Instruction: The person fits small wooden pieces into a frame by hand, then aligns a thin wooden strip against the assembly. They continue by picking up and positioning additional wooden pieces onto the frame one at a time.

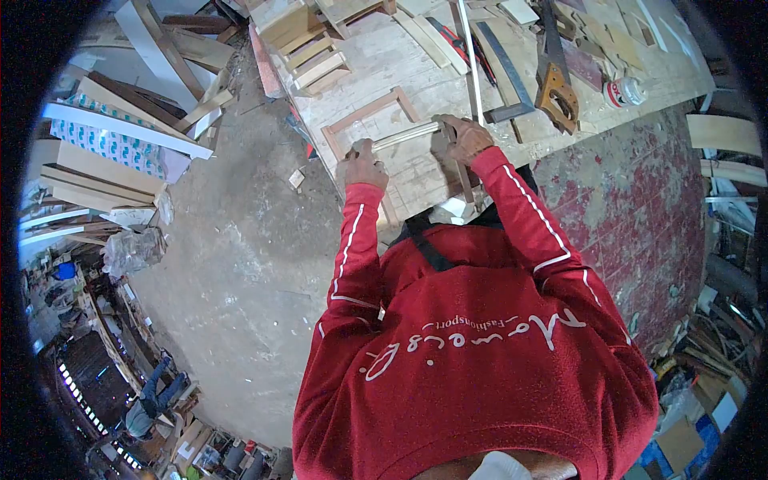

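Note:
A short pale wooden strip spans the space between my two hands over the near part of the workbench. My left hand has its fingers closed around the strip's left end. At the other end, my right hand grips it with bent fingers. Just beyond the strip lies a brown wooden frame with its corner at the left. A long narrow strip runs away from my right hand across the bench, and a darker wooden piece shows below that hand.
A handsaw, a metal square and a clear jar lie right of my hands. Small wooden assemblies sit at the back left. Stacked boards stand left of the bench. A person is far off at lower left.

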The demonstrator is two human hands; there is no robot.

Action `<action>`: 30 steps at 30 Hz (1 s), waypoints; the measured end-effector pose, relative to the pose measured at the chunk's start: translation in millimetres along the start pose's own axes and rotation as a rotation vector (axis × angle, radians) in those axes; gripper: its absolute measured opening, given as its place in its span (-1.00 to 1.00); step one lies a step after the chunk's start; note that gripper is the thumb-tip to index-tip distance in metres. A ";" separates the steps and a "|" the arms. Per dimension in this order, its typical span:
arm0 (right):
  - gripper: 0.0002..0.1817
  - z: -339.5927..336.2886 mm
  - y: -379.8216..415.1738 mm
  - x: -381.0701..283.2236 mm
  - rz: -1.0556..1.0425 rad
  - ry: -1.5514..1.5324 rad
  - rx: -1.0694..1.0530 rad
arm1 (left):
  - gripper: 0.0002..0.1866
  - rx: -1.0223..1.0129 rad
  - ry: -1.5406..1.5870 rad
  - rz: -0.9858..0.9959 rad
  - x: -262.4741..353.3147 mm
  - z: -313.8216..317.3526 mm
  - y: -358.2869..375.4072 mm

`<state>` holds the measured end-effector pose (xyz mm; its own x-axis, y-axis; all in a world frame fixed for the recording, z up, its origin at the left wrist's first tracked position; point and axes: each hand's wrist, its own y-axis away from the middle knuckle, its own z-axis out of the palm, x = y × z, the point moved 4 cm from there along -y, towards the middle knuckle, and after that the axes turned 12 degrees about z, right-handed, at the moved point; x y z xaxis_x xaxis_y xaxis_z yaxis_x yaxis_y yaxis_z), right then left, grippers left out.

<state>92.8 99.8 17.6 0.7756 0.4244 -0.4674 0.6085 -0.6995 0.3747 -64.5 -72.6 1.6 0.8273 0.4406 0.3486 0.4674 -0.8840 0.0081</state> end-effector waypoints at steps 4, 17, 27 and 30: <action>-0.34 2.2 -3.4 0.6 -0.033 0.002 -0.007 | -0.48 -0.008 0.037 -0.020 6.8 -9.5 1.0; -0.40 -9.1 -10.3 -8.3 0.138 0.129 0.149 | -0.34 -0.016 0.245 -0.393 -4.6 -41.2 3.7; -0.48 -3.1 -46.2 -47.4 0.112 0.054 0.145 | -0.50 0.403 -0.012 -0.320 -66.9 -11.8 -19.0; -0.45 7.5 -57.1 -50.4 0.116 -0.013 0.097 | -0.56 0.291 0.111 -0.416 -65.9 -11.6 -25.5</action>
<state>17.7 114.1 13.7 0.8372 0.3301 -0.4360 0.4953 -0.7959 0.3483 -134.6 -80.9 -10.7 0.5223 0.7122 0.4690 0.8301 -0.5506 -0.0882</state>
